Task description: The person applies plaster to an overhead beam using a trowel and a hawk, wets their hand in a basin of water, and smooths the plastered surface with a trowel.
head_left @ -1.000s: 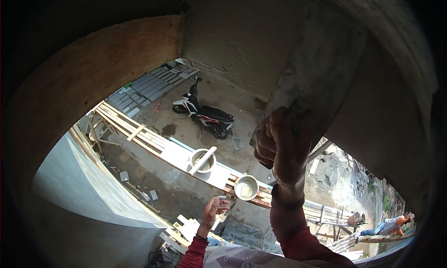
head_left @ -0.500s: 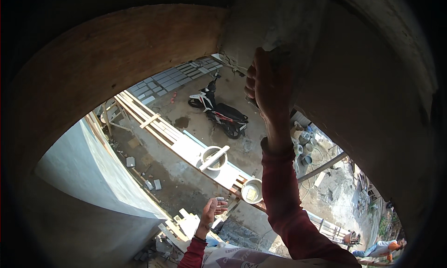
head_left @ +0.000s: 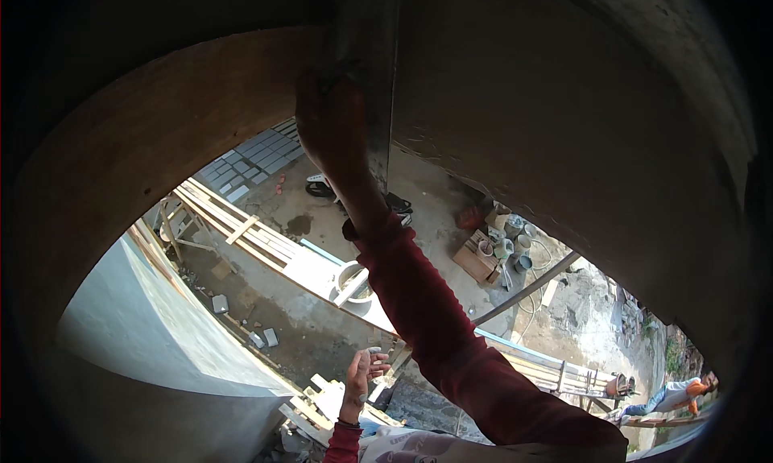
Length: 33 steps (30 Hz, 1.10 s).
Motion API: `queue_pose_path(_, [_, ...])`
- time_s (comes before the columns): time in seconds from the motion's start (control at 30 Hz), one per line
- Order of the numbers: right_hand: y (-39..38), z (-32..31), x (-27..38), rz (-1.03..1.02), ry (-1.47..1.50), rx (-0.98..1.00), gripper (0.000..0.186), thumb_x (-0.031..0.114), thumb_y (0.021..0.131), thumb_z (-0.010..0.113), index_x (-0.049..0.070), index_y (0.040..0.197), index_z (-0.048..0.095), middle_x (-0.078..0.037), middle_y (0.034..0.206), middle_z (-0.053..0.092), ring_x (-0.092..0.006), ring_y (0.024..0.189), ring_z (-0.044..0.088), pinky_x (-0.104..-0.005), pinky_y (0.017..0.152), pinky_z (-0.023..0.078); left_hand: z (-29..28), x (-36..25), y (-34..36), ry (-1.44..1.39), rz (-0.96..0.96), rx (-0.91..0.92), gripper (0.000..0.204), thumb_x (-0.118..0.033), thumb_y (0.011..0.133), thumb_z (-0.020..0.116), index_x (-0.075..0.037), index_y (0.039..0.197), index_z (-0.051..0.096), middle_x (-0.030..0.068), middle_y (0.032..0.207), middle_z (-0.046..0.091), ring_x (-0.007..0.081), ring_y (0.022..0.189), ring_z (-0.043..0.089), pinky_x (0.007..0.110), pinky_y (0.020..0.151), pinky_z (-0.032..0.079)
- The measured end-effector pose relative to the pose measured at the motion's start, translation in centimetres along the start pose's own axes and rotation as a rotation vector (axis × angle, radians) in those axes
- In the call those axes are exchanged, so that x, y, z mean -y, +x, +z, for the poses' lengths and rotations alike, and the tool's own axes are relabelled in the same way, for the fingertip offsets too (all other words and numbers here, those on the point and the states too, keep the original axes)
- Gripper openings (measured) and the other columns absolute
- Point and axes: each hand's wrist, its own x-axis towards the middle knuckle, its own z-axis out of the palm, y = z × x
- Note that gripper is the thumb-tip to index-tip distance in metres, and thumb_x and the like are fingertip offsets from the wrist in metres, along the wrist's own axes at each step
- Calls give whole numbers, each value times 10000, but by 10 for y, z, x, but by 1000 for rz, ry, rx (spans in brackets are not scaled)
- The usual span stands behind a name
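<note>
My right hand (head_left: 332, 129) is raised overhead, its fingers wrapped round the back of a long, flat tool that looks like a plastering float (head_left: 375, 36). The grip itself is in deep shadow. One straight edge of the float shows beside the smooth grey overhead surface (head_left: 515, 109), near a brown curved board (head_left: 201, 88). I cannot tell whether the float touches the surface. Low in the view, my left hand (head_left: 357, 386) is held up with loosely bent fingers apart, nothing in it. Below it lie pale wood offcuts (head_left: 326, 394).
Far below runs a plank platform (head_left: 241, 229) carrying a bucket (head_left: 339, 276) with a pale bar across it. A motorbike (head_left: 398, 207) stands partly behind my arm. Several buckets (head_left: 523, 245) cluster at right. A curved pale wall (head_left: 153, 310) is at left; another person (head_left: 676, 397) is at lower right.
My right hand has moved left with the float, which now shows narrower and more edge-on. My arm now covers much of the motorbike and the second bucket. The left hand stays nearly in place.
</note>
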Motion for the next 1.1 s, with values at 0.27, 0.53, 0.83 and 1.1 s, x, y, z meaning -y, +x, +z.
queue_pose_path(0.27, [-49, -128, 35, -265, -385, -66, 64, 35, 849, 579, 1, 902, 595, -51, 509, 470, -136, 373, 420, -287, 367, 327, 20, 4, 8, 16, -13, 71, 651, -618, 911, 355, -55, 1208, 490, 123, 1085, 610, 224, 931, 626, 325, 819, 453])
queue_pose_path(0.53, [-115, -324, 135, 512, 66, -337, 361, 281, 945, 513, 150, 649, 352, 70, 505, 230, -31, 381, 185, -211, 343, 136, 55, 20, 16, 62, -79, 273, 637, -594, 923, 354, -38, 1209, 478, 126, 1076, 612, 214, 931, 626, 315, 817, 462])
queue_pose_path(0.83, [-178, -508, 214, 464, -542, -529, 197, 252, 836, 627, 80, 810, 536, -48, 646, 495, -142, 508, 470, -277, 444, 350, 71, 28, 4, 97, -165, 335, 605, -584, 925, 371, -56, 1189, 506, 112, 1071, 612, 185, 908, 632, 288, 782, 449])
queue_pose_path(1.1, [-87, -379, 235, 579, -1424, 320, 341, 304, 759, 722, 18, 911, 616, -131, 780, 585, -221, 706, 584, -331, 643, 448, 72, 39, 5, 73, -205, 418, 561, -553, 940, 370, -66, 1180, 511, 95, 1082, 616, 179, 912, 630, 287, 792, 431])
